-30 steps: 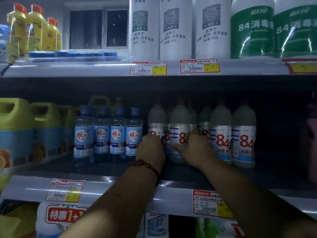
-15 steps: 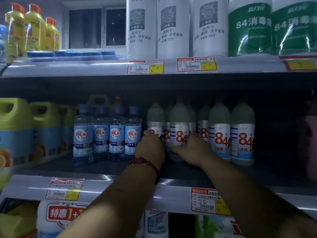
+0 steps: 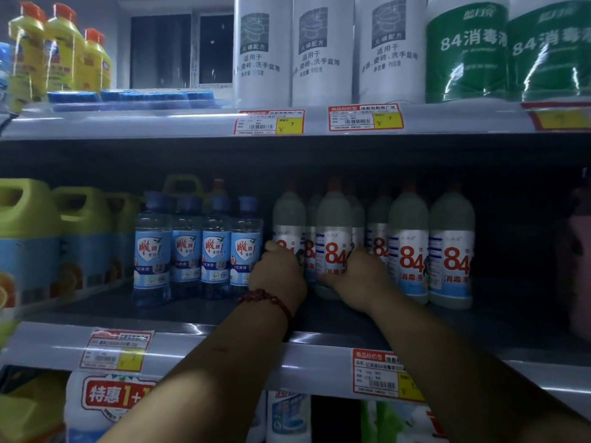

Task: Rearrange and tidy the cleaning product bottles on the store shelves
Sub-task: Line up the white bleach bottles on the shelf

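On the middle shelf (image 3: 192, 343), just right of the blue-capped bottles (image 3: 198, 247), our left hand (image 3: 278, 276) curled round the leftmost 84 bottle (image 3: 287, 215) and our right hand (image 3: 356, 278) gripped the second 84 bottle (image 3: 334, 225). We judged this to be row-straightening; next, both needed sliding flush with their neighbours.

L hand (image 3: 277, 276), R hand (image 3: 355, 278) out fwd, close together, curled, prob. gripping.
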`<state>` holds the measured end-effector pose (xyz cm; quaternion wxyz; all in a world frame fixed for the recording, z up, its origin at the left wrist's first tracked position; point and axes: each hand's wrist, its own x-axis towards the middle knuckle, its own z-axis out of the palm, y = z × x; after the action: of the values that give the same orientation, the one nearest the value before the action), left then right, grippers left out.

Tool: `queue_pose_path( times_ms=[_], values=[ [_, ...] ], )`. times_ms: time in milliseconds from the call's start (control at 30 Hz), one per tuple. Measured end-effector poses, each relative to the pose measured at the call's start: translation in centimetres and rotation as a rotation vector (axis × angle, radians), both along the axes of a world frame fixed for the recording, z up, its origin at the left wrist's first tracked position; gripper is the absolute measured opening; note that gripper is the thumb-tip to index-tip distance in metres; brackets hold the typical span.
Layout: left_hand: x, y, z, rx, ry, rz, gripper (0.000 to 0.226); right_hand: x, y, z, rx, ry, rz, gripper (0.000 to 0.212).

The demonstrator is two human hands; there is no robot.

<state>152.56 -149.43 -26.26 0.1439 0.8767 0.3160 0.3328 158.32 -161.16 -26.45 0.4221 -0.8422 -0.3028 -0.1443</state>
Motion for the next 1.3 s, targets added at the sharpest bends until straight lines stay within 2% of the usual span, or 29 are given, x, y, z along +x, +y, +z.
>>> queue_pose_path(
  times_ms=[133, 300, 467, 800, 900, 1000, 1067, 1167, 1267, 1300],
  values=[
    [0.2, 0.0, 0.2, -0.035, -0.017, -0.017, 0.077, -0.1, -0.1, -0.1, -0.008, -0.005, -0.002, 0.059],
    [0.5, 0.1, 0.1, 0.027, 0.011, 0.030, 0.067, -0.2, -0.1, 0.0, -0.016, 0.002, -0.002, 0.058],
    [0.4, 0.3, -0.2, 0.043, -0.011, 0.006, 0.067, 0.0, 0.0, 0.0, -0.013, 0.014, -0.002, 0.058],
    [-0.4, 0.5, 0.4, -0.069, -0.014, -0.100, 0.065, 0.0, -0.1, -0.1, -0.006, 0.007, -0.008, 0.063],
    [-1.1, 0.6, 1.2, -0.110, 0.037, -0.153, 0.068, -0.1, -0.3, 0.1, -0.014, 0.013, 0.006, 0.063],
    [-2.2, 0.3, 2.0, -0.105, 0.135, -0.209, 0.059, -0.4, -1.1, 0.6, -0.045, 0.042, 0.061, 0.055],
    [-2.9, -0.1, 1.9, -0.077, 0.147, -0.218, 0.059, -0.4, -2.0, 1.0, -0.084, 0.044, 0.086, 0.040],
    [-3.7, -1.1, 1.1, -0.074, 0.102, -0.230, 0.055, -0.3, -4.2, 1.6, -0.032, -0.122, -0.009, 0.021],
    [-3.4, -2.4, 0.4, -0.037, 0.116, -0.262, 0.048, -0.1, -6.6, 1.7, -0.006, -0.403, -0.274, 0.016],
    [-3.2, -2.8, 0.4, -0.035, 0.122, -0.267, 0.049, 0.0, -7.1, 1.5, -0.024, -0.444, -0.364, 0.017]
  ],
)
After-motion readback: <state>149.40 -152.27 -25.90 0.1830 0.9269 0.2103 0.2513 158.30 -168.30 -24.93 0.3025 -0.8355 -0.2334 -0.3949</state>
